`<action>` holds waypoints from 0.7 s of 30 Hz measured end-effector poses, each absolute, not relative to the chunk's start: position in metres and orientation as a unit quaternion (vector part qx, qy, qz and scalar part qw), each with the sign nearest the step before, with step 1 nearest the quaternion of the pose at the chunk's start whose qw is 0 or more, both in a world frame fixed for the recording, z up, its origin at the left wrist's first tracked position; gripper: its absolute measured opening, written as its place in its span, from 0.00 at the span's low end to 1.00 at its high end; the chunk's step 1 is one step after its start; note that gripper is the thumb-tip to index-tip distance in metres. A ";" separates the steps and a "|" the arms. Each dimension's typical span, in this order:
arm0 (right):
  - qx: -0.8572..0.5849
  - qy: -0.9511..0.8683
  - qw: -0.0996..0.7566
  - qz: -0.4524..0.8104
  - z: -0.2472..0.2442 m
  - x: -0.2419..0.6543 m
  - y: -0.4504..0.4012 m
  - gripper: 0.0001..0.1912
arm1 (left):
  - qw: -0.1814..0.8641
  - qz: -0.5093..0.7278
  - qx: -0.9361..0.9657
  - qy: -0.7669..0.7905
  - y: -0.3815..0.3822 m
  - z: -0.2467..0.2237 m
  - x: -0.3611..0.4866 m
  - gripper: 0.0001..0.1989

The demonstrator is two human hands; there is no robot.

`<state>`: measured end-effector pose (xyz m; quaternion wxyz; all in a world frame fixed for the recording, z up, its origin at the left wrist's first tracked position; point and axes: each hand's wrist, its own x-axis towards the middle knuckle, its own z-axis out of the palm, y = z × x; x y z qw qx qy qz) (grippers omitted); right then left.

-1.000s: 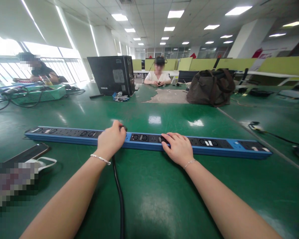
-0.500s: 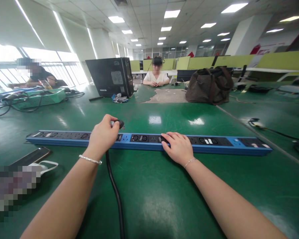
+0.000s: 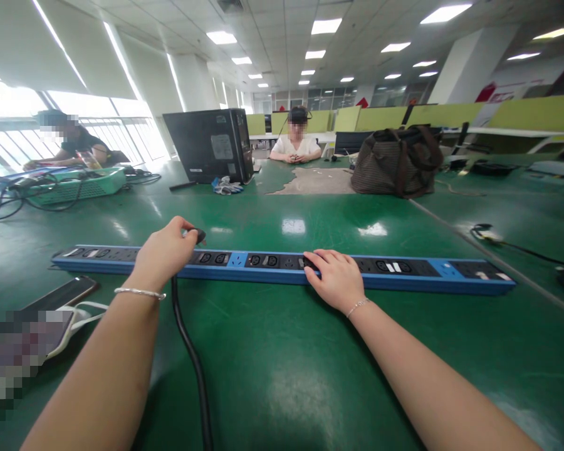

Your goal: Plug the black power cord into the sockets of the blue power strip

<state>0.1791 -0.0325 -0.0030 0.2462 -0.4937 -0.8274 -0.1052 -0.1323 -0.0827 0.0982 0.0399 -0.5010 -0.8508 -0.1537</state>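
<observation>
A long blue power strip [image 3: 272,274] with black socket sections lies across the green table. Above its left part, my left hand [image 3: 166,250] pinches a black plug [image 3: 198,235]; a thick black cable [image 3: 192,357] hangs from under that hand down to the bottom edge. Resting on the strip right of its middle is my right hand [image 3: 337,279]. Its fingertips are on a small black piece at the sockets, too hidden to tell whether it is gripped.
Phones [image 3: 61,294] lie at the left on the table [image 3: 282,351]. Farther back are a green basket [image 3: 89,186] of cables, a black computer case [image 3: 207,147], gloves [image 3: 226,186] and a brown bag [image 3: 392,163]. Two people sit beyond. Black cables [image 3: 521,249] lie at the right.
My left hand has moved left along the strip with the plug and its cable, uncovering sockets beside the blue section. My right hand stays in place.
</observation>
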 end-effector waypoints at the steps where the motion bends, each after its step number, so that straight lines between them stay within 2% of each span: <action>1: -0.494 -0.827 0.246 -0.106 -0.003 0.179 -0.033 0.20 | 0.039 -0.147 -0.496 -0.855 -0.082 0.097 -0.141 0.19; 8: -0.493 -0.828 0.241 -0.110 -0.003 0.179 -0.032 0.19 | 0.011 -0.073 -0.511 -0.856 -0.074 0.074 -0.181 0.19; 21: -0.490 -0.829 0.244 -0.115 -0.003 0.179 -0.032 0.19 | -0.003 -0.002 -0.535 -0.845 -0.070 0.064 -0.184 0.20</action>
